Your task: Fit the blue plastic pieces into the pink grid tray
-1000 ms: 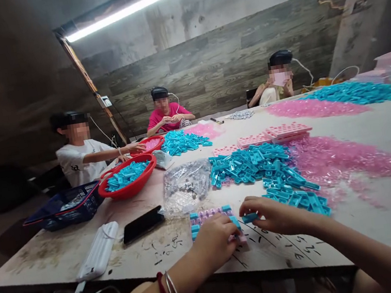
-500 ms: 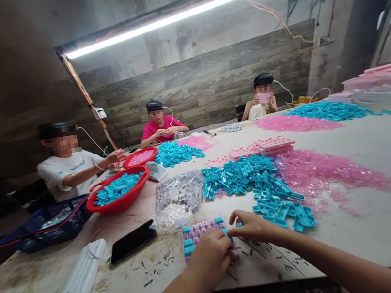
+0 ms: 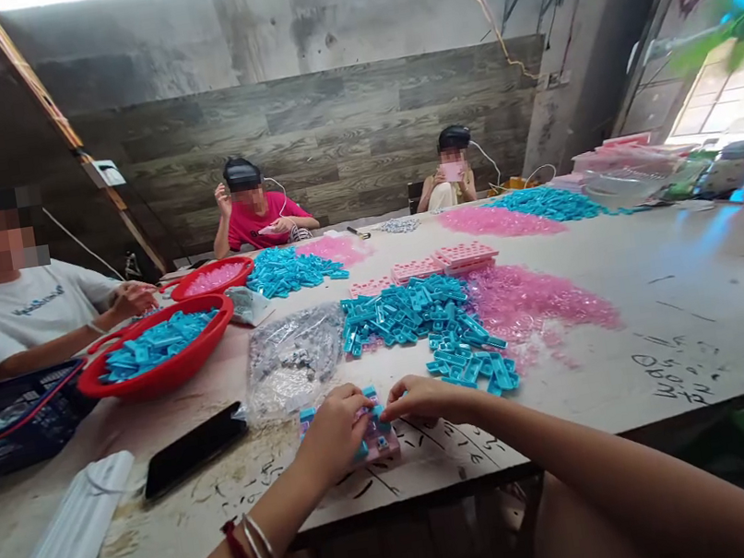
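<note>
A small pink tray (image 3: 389,447) set with blue plastic pieces lies on the table before me, mostly covered by my hands. My left hand (image 3: 335,429) rests over it with curled fingers gripping it, a red band and silver bangles on that wrist. My right hand (image 3: 424,399) reaches in from the right, its thumb and fingers pinched at a small blue plastic piece (image 3: 379,413) on the tray's right side. Just beyond my hands is a heap of blue plastic pieces (image 3: 411,312), and right of it spreads a pile of clear pink pieces (image 3: 535,296).
Left of the tray are a clear plastic bag (image 3: 296,356), a black phone (image 3: 192,450) and a white power strip (image 3: 67,534). A red basket (image 3: 163,377) of blue pieces stands farther left. Pink trays (image 3: 466,255) are stacked behind the heap. Three people sit around the table.
My view has turned and levelled, so the table appears shifted left. My right hand's fingers have moved from apart to pinched at the tray. The person in pink has raised a hand to the head.
</note>
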Demonstrator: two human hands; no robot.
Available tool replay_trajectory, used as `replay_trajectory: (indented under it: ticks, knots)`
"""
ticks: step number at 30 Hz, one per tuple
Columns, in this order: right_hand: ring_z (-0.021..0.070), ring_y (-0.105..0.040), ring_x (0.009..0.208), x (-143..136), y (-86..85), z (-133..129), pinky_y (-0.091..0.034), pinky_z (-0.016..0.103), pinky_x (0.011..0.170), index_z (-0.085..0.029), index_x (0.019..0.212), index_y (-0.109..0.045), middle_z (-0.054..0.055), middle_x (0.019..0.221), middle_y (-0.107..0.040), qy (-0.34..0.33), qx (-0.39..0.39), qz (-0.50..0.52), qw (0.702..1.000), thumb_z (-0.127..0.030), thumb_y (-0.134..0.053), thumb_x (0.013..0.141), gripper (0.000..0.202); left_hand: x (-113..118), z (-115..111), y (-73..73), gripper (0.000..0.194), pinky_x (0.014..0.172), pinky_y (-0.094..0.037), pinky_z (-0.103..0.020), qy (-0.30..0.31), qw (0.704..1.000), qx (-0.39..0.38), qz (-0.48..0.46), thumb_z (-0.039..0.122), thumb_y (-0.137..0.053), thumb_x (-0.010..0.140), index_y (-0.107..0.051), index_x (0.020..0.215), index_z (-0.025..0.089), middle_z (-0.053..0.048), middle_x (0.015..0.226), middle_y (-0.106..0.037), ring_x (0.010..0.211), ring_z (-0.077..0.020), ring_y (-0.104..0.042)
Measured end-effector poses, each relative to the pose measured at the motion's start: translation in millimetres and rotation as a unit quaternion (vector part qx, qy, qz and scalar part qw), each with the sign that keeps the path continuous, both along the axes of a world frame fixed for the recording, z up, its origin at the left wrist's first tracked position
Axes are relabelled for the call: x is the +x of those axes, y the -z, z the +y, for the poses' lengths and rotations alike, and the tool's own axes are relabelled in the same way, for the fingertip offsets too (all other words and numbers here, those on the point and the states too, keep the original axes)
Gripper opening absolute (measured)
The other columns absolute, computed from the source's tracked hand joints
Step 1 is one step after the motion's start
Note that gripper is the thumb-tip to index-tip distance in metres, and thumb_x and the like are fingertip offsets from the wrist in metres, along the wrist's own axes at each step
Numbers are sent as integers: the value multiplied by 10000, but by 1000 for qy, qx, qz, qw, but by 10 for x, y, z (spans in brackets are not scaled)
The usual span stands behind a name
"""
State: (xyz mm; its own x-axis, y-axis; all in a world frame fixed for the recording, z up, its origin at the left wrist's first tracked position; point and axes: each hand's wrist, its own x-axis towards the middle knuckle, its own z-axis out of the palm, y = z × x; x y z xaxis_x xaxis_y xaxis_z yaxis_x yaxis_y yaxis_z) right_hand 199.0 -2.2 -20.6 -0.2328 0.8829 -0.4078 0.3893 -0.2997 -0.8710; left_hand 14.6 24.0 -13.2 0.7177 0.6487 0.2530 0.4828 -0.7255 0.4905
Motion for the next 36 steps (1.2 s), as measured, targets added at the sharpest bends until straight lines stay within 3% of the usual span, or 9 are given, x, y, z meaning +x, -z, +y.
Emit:
replay_trajectory:
  ticks: [8, 14, 17, 22, 27, 32, 36]
  knots:
    - [35, -296, 303, -34, 45, 51, -162, 179, 318, -152, 588, -507, -84, 352, -406, -5, -22, -2, 1000, -310, -653, 661, 227, 57, 93, -78, 208, 684, -431, -223, -38, 996, -61, 48, 139, -522, 679, -723, 730, 151, -38, 759, -648, 724, -143, -575]
    - [19, -263, 287, -56, 96, 78, -144, 170, 301, -152, 485, -432, -87, 335, -360, -13, -89, 75, 993, -334, -671, 650, 343, 123, 223, -52, 202, 527, -406, -193, -108, 968, -214, 74, 172, -593, 639, -720, 781, 105, -40, 666, -667, 587, -123, -562]
    - [20, -252, 266, -87, 77, 60, -133, 172, 286, -154, 444, -413, -78, 316, -354, -2, -111, 86, 990, -303, -655, 658, 356, 136, 274, -52, 202, 471, -373, -178, -110, 954, -267, 81, 160, -625, 615, -718, 785, 103, -33, 625, -658, 516, -98, -527]
    - [26, -259, 249, -106, 43, 43, -121, 173, 274, -146, 458, -453, -65, 307, -373, 3, -122, 71, 990, -294, -604, 703, 324, 156, 314, -58, 183, 431, -348, -169, -116, 950, -275, 94, 110, -631, 593, -716, 755, 107, -8, 545, -619, 433, -71, -476]
    - [23, -235, 259, -106, 51, 62, -125, 175, 283, -159, 473, -425, -83, 312, -339, -7, -121, 50, 991, -356, -642, 669, 353, 150, 346, -31, 193, 433, -383, -186, -101, 938, -322, 80, 112, -631, 595, -709, 771, 111, 4, 521, -599, 422, -84, -495]
    - [43, -300, 313, -81, -17, 21, -199, 183, 315, -150, 595, -507, -69, 376, -373, -1, -20, -94, 995, -438, -642, 650, 323, 78, 246, -92, 215, 484, -404, -187, -96, 958, -264, 63, 140, -608, 639, -704, 829, 112, -21, 637, -645, 517, -98, -539]
    - [63, -330, 400, 131, -5, 31, -249, 190, 370, -167, 900, -521, -75, 483, -357, 48, 23, -132, 990, -451, -609, 671, 375, -32, 51, -186, 163, 579, -407, -204, -68, 989, -117, 66, 190, -610, 672, -703, 796, 141, -29, 728, -661, 660, -127, -570]
